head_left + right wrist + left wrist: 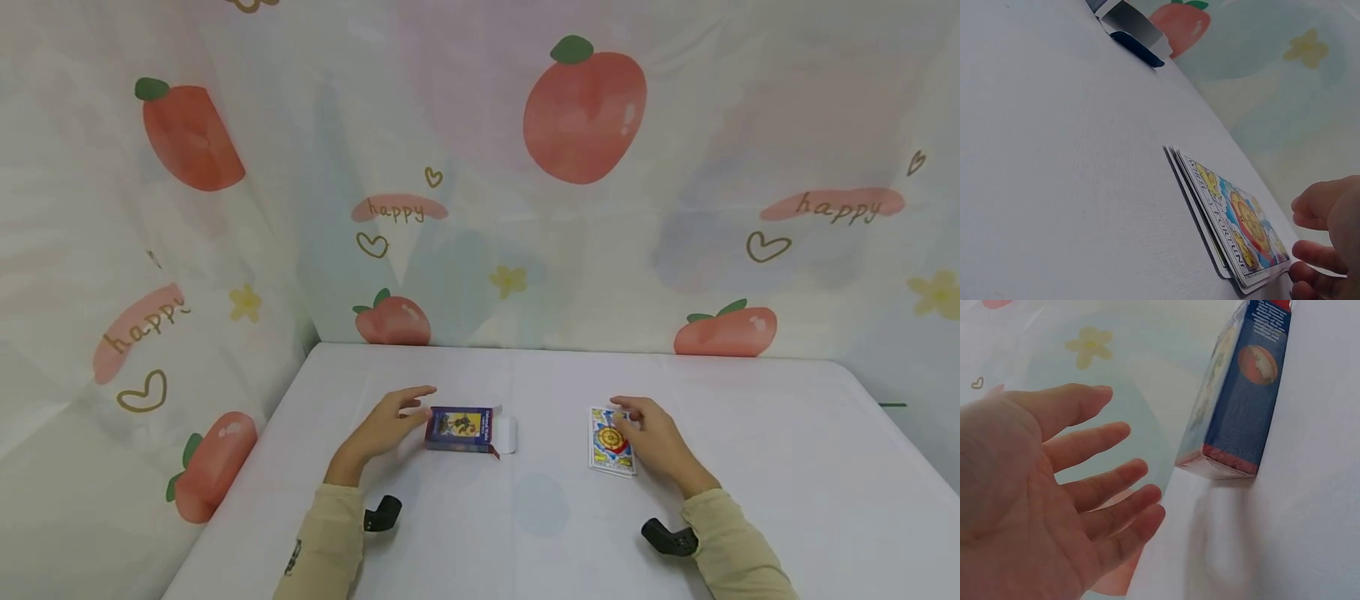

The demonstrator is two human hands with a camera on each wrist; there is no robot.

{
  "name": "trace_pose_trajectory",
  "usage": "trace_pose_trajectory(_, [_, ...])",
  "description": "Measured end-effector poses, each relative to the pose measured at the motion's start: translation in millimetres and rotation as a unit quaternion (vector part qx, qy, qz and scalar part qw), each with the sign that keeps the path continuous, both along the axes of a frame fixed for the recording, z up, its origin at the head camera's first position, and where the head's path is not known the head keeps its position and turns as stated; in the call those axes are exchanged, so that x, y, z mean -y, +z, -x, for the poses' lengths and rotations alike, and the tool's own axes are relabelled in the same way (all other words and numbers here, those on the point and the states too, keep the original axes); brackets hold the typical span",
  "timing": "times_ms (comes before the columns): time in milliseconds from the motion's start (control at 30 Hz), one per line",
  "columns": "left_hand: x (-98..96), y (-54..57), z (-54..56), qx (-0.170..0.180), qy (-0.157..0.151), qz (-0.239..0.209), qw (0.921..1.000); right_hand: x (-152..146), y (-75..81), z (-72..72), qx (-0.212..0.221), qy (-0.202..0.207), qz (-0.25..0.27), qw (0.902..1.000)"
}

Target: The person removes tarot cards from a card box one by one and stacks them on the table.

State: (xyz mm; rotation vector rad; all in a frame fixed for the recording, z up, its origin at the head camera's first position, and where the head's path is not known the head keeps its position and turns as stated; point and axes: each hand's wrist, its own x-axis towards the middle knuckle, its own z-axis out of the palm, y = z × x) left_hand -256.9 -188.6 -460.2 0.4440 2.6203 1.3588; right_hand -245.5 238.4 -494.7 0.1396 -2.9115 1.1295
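Observation:
On the table's left half lies a dark blue card box [459, 429], its white end flap out to the right. My left hand [378, 433] is beside the box's left end, fingers spread; the left wrist view shows a bare palm, apart from the box [1244, 394]. To the right, a small stack of picture cards [611, 442] lies face up, its edges slightly uneven. "Wheel of Fortune" is on the top card [1244, 219]. My right hand [656, 437] is at the stack's right side, fingertips near its edge, thumb raised over it. Whether those fingertips touch the cards is unclear.
A white cloth covers the table [525, 542]. Behind it hangs a curtain [480, 250] printed with peaches, hearts and "happy". Black curved devices [382, 514] stick out by both wrists, below the beige sleeves [322, 542].

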Motion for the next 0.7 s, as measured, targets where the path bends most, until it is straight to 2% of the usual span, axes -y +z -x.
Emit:
trace_pose_trajectory(167, [-3.7,8.8,-2.4,-0.012,0.015,-0.008,0.9998,-0.5,1.5,0.4,-0.008,-0.006,0.007,0.9999])
trace_pose_trajectory(433, [-10.5,24.1,-10.5,-0.031,0.019,-0.008,0.9993,2.6,13.6,-3.1,-0.04,0.003,0.02,0.999])
trace_pose_trajectory(700, [-19.3,46.1,-25.2,-0.086,-0.001,0.005,0.9963,7.3,28.4,-6.8,-0.088,0.013,0.005,0.996])
